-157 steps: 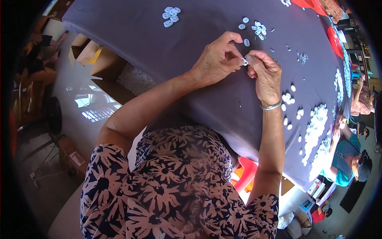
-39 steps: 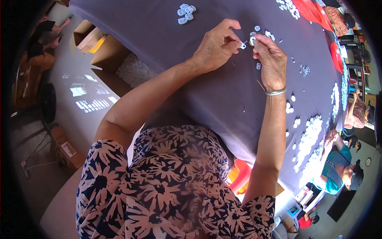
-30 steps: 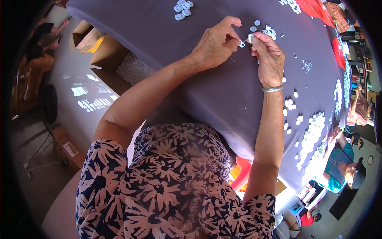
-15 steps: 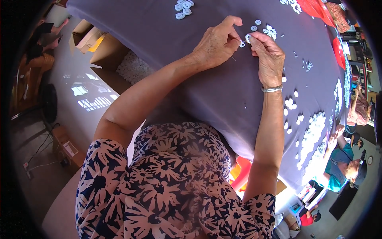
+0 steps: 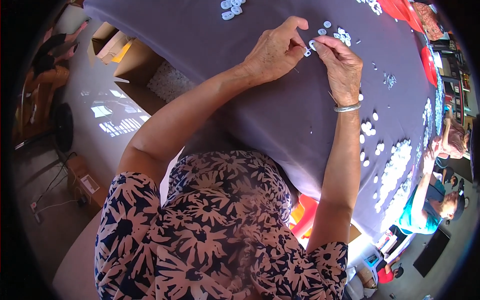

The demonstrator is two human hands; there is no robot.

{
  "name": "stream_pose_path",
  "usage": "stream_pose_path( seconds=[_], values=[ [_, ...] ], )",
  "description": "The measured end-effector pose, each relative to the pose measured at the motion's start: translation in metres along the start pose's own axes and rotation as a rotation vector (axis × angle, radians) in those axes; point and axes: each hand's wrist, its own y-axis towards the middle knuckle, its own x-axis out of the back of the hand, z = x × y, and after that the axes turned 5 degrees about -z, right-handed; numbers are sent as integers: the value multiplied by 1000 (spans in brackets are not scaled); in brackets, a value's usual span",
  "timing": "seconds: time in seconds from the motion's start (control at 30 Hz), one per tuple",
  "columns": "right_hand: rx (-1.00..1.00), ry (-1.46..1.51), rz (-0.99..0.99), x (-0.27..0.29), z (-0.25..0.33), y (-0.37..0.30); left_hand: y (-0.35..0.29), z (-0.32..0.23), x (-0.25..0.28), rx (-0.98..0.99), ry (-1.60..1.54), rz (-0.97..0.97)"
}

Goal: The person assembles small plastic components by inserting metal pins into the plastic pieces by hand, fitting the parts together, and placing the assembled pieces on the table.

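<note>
My left hand (image 5: 275,52) pinches a small white plastic piece with a hole (image 5: 307,52) between thumb and fingers, its index finger raised and bent. Close against that piece is a white oval ring-shaped piece (image 5: 312,44), gripped by the thumb and fingertips of my right hand (image 5: 344,67). Whether the two pieces are joined cannot be made out. Both hands are above the dark tablecloth (image 5: 285,110). Just beyond them lie two round white pieces (image 5: 322,32) and a small cluster of white parts (image 5: 342,36).
Oval white pieces (image 5: 232,9) lie at the far left of the table. Small metal bits (image 5: 390,80) and a long heap of white pieces (image 5: 395,167) are to the right. A cardboard box (image 5: 142,75) stands left of the table. A co-worker in teal (image 5: 422,210) is at right.
The two white pieces have come closer together between my fingertips. Both hands keep their pinch, and the view has shifted slightly. The co-worker in teal has changed posture.
</note>
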Motion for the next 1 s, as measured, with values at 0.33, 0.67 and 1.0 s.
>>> stream_pose_path(
  seconds=[0.33,0.67,1.0],
  values=[
    [21,-33,32,-7,-3,-4,1,-1,3,-20,-71,-51],
    [51,-13,43,-8,-3,-8,3,-17,10,237,-149,-26],
    [153,-74,37,-8,-13,-11,6,0,11,293,-347,81]
  ],
)
